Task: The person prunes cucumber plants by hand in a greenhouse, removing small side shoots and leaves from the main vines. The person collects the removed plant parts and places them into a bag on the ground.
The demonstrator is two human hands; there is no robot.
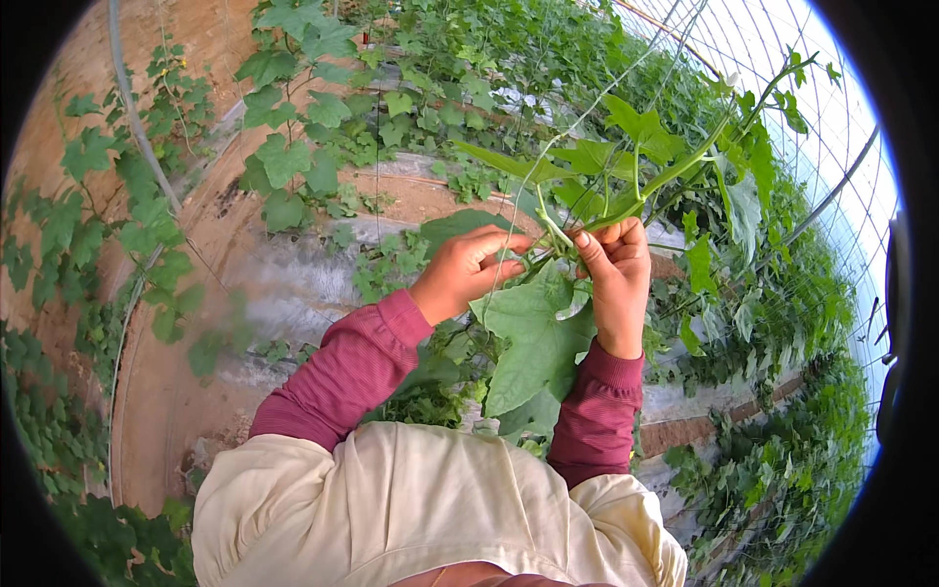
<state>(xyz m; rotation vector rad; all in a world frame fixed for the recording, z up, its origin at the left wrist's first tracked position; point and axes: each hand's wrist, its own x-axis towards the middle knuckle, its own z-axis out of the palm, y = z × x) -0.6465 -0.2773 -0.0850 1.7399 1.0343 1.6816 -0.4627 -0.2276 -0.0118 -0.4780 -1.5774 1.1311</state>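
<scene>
A climbing vine, apparently a gourd, rises before me, its thick green stem slanting to the upper right. My right hand pinches this stem between thumb and fingers at a leafy joint. Just left of the joint is my left hand, thumb and forefinger pointing at the stem. A thin support string runs down past the left fingertips; whether they grip it I cannot tell. Below and between both hands hangs a broad lobed leaf, which hides part of the lower stem.
Rows of similar vines grow on strings ahead and to the right. Plastic mulch film covers the soil beds. A bare dirt path and a grey pipe lie left. At right is the greenhouse's gridded cover.
</scene>
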